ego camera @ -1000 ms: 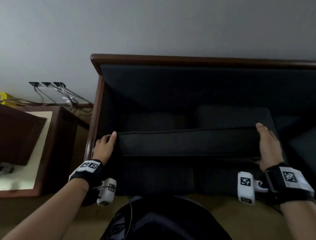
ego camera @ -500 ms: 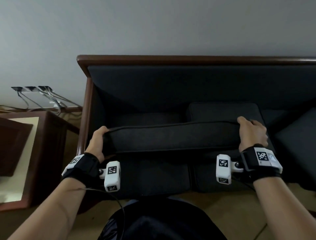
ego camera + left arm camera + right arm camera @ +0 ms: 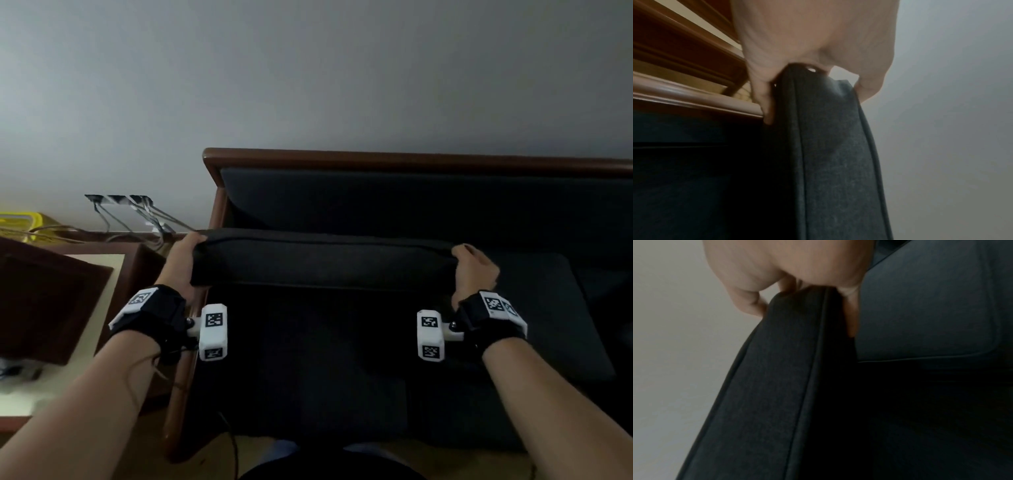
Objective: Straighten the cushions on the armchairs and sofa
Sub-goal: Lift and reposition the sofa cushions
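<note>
Raised since the earlier frame: dark grey piped fabric cushion (image 3: 322, 262), now upright; I read my left hand (image 3: 183, 260) and right hand (image 3: 474, 270) clamping its top corners, ready for seating against the wood-framed sofa (image 3: 411, 161).

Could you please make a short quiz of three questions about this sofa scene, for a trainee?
1. True or false: both hands grip the dark cushion.
2. Where on the cushion is the left hand? A) its left end B) its middle C) not on it
3. Fill in: the sofa frame is made of ____.

Key
1. True; the right hand grips the other end.
2. A
3. wood
</note>
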The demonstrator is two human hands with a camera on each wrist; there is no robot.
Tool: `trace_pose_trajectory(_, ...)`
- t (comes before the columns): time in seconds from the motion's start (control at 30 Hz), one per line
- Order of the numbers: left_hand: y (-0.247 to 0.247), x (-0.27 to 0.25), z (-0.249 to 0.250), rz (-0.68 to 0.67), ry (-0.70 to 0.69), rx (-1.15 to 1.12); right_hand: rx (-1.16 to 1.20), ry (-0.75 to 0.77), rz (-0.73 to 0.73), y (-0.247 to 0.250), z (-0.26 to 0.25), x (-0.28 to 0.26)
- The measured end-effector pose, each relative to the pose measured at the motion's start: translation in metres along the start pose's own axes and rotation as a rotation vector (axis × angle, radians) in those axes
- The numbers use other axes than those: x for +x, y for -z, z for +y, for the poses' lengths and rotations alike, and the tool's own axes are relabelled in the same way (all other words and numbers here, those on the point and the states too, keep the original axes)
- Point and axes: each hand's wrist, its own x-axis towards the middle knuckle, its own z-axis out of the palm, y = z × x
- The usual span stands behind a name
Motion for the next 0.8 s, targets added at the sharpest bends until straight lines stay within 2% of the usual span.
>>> trace_pose_trajectory(0.1, 0.004, 0.035, -0.02, 0.0, 0.104, -0.01, -0.026, -0.112, -0.132, -0.02, 0.029, 0.021)
trace_pose_trajectory(0.17, 0.006, 0.063, -0.038, -0.006, 0.135, 0.028, -0.043, -0.179, -0.148, -0.023, 0.053, 0.037)
trace_pose_trajectory(0.23, 0.004, 0.067, -0.044, 0.024, 0.156, 0.047, -0.072, -0.202, -0.132, -0.024, 0.069, 0.045)
trace_pose_trajectory(0.33, 0.01, 0.097, -0.049, 0.054, 0.119, 0.031, -0.039, -0.169, -0.13, -0.036, 0.047, 0.038)
trace_pose_trajectory(0.4, 0.001, 0.095, -0.029, 0.046, 0.101, -0.002, 0.021, -0.176, -0.16, -0.045, 0.022, 0.045)
trace_pose_trajectory(0.53, -0.037, 0.062, 0.023, -0.037, -0.087, -0.062, 0.056, -0.101, -0.257, -0.063, -0.03, 0.06)
trace_pose_trajectory(0.6, -0.05, 0.063, 0.038, -0.033, -0.199, -0.057, 0.064, -0.045, -0.272, -0.072, -0.047, 0.06)
trace_pose_trajectory(0.7, -0.062, 0.064, 0.041, -0.025, -0.273, 0.002, -0.002, 0.018, -0.329, -0.079, -0.06, 0.051)
trace_pose_trajectory(0.8, -0.056, 0.053, 0.018, -0.022, -0.329, 0.218, -0.088, 0.008, -0.368, -0.068, -0.046, 0.042)
